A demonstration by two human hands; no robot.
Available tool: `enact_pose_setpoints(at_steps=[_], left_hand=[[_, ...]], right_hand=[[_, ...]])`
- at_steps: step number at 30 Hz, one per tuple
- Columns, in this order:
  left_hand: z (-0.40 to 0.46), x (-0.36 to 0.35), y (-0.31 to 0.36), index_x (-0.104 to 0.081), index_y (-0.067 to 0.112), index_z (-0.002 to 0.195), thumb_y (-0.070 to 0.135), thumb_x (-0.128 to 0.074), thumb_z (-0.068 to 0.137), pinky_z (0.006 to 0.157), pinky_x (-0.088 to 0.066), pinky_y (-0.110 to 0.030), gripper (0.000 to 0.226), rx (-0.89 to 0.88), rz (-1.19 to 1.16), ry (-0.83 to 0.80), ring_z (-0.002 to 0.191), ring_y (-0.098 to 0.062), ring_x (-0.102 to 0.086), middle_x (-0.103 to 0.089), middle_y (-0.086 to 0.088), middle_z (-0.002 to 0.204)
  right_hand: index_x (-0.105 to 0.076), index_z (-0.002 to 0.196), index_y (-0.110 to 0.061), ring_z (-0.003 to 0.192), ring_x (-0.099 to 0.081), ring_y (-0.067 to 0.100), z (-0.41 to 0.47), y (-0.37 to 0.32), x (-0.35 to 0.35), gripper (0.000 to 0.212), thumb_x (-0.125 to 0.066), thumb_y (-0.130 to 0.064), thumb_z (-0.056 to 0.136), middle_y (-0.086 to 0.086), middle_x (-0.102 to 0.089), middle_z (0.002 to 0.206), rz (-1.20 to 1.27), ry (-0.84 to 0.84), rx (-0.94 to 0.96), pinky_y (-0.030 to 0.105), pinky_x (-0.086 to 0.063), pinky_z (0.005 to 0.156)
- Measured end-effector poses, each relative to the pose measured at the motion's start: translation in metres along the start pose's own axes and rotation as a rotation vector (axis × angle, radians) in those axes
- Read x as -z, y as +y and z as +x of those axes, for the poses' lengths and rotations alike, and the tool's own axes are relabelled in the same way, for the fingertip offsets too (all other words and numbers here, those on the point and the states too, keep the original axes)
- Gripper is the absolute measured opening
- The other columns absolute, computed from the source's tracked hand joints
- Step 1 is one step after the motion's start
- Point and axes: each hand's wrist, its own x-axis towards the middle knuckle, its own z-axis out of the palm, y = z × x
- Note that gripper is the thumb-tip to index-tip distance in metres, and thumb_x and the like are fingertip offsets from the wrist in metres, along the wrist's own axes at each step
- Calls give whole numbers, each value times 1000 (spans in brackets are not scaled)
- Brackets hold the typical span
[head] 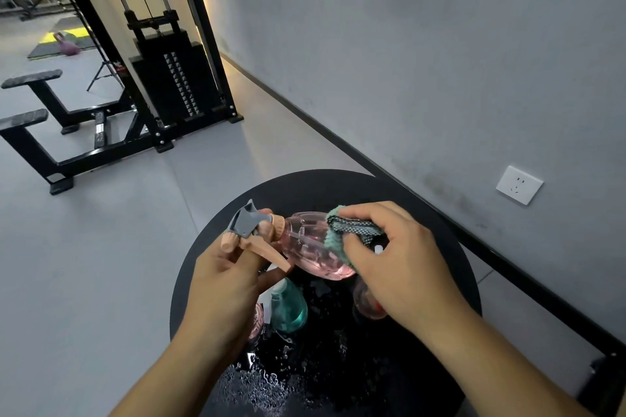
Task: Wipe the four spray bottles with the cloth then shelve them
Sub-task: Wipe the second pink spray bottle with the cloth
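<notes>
— Two hands, both busy?

— Yes. The left hand (225, 284) grips the pink spray bottle (310, 244) by its neck and trigger head, holding it sideways above the round black table (440, 240), nozzle toward nine o'clock.

— And the right hand (396, 260)?

— It pinches the teal cloth (342, 230) against the bottle's body, at about three o'clock of it.

— The other bottles?

— A teal bottle (288, 308) stands at six o'clock of the held one. Two pinkish ones (367, 306) are mostly hidden by the hands, so I can't describe them well. Water droplets (264, 382) lie on the tabletop nearest the person.
</notes>
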Motion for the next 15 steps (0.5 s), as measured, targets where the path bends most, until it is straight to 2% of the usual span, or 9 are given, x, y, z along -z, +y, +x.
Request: enact_pose_setpoints(at_steps=[3, 5, 7, 10, 13, 15], left_hand=[[1, 3, -1, -75, 10, 99, 25, -71, 86, 97, -60, -60, 21, 4, 3, 14, 104, -36, -76, -80, -11, 103], [1, 3, -3, -82, 17, 94, 25, -71, 86, 91, -64, -54, 16, -5, 24, 3, 106, -36, -77, -80, -10, 105], [0, 3, -5, -85, 25, 92, 19, -68, 96, 85, -66, -48, 18, -27, 77, -20, 101, -30, -78, -81, -8, 101], [0, 4, -6, -85, 23, 96, 10, -61, 104, 86, -65, -48, 28, -35, 124, -21, 99, -26, -79, -81, -7, 99], [0, 3, -4, -83, 18, 98, 14, -63, 103, 88, -66, -47, 21, -38, 108, -12, 100, -31, -79, -81, -13, 102], [0, 2, -3, -84, 19, 95, 14, -62, 103, 85, -67, -44, 23, -34, 96, -1, 98, -29, -79, -81, -13, 101]], right_hand=[[-74, 111, -36, 101, -59, -15, 5, 6, 4, 28, -69, -14, 93, -22, -68, 110, -17, 38, -60, -3, -42, 73], [-74, 112, -37, 102, -59, -14, 4, 4, 3, 29, -69, -15, 94, -23, -67, 111, -21, 18, -48, -2, -42, 74], [-74, 114, -35, 107, -59, -12, -2, -1, -1, 30, -68, -13, 95, -23, -65, 114, -9, -26, 0, -2, -43, 77], [-74, 116, -33, 110, -59, -10, -5, -3, -5, 30, -68, -12, 95, -23, -64, 116, -32, -61, 49, 0, -45, 81], [-73, 115, -35, 101, -58, -15, 4, 7, 1, 28, -67, -16, 95, -23, -66, 112, -38, -5, -53, -2, -44, 72], [-73, 116, -35, 98, -60, -14, 7, 10, 3, 27, -67, -20, 95, -24, -67, 110, -44, 33, -90, -2, -43, 71]])
